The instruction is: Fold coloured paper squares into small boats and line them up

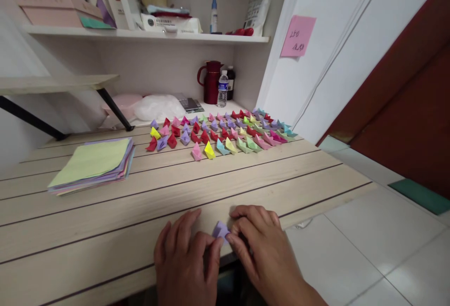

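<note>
Your left hand [188, 259] and right hand [263, 245] pinch purple paper [221, 229], partly covering it; the red jug [211, 83] hides its contents.

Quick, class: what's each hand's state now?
Left hand: fingers curved, holding the folded purple paper.
Right hand: fingers curved, holding its right side.

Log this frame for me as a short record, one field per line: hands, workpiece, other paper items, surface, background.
Left hand: fingers pinching the left side of the lilac folded paper, left hand
Right hand: right hand, thumb and index finger at the paper's right side
Workpiece: small, partly hidden by fingers
Paper boats: several rows, mixed colours, beyond the hands
Square paper stack: left of the boats, pale yellow on top
Surface: table with dark lines
Background: dark red jug beside water bottle
</note>
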